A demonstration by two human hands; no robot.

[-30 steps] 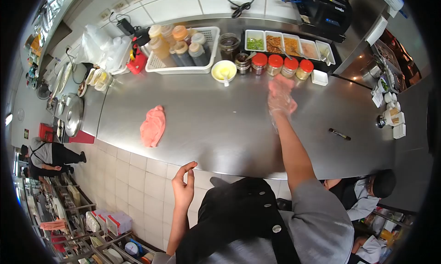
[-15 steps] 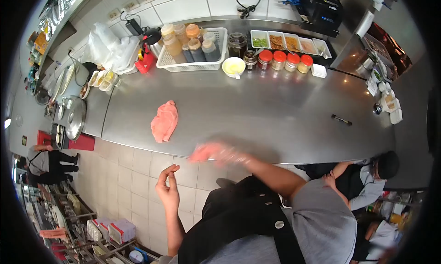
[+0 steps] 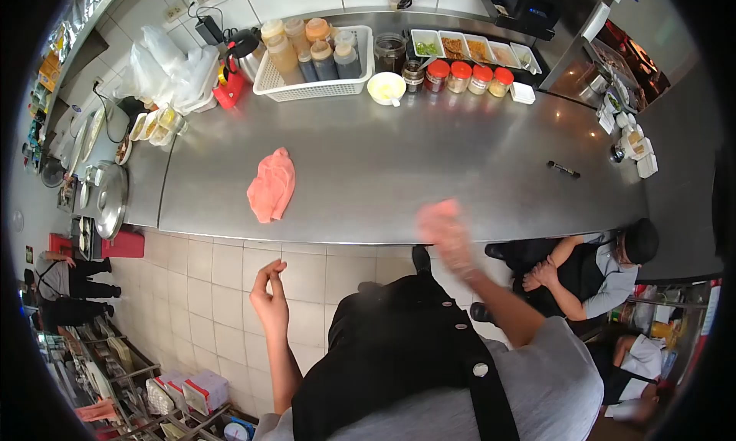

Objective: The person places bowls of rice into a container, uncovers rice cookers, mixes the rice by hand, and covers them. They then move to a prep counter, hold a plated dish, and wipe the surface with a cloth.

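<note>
My right hand [image 3: 454,251], in a clear plastic glove, grips a pink cloth [image 3: 439,220] at the front edge of the steel counter [image 3: 368,172]. Motion blurs this cloth and the glove. A second pink cloth [image 3: 272,185] lies crumpled on the counter, left of the middle. My left hand [image 3: 270,297] is bare and hangs over the floor in front of the counter, below that second cloth. Its fingers are loosely bent, the thumb stands apart, and nothing shows between them.
Along the back stand a white basket of squeeze bottles [image 3: 313,88], a yellow-filled bowl [image 3: 386,90], red-lidded jars [image 3: 458,77] and topping trays [image 3: 466,48]. A black marker [image 3: 563,169] lies at the right. A seated person [image 3: 583,276] is close by on the right; others are farther off.
My right hand has swept to the right with the pink cloth along the counter's front edge. My left hand stays much the same. The view has shifted slightly.
</note>
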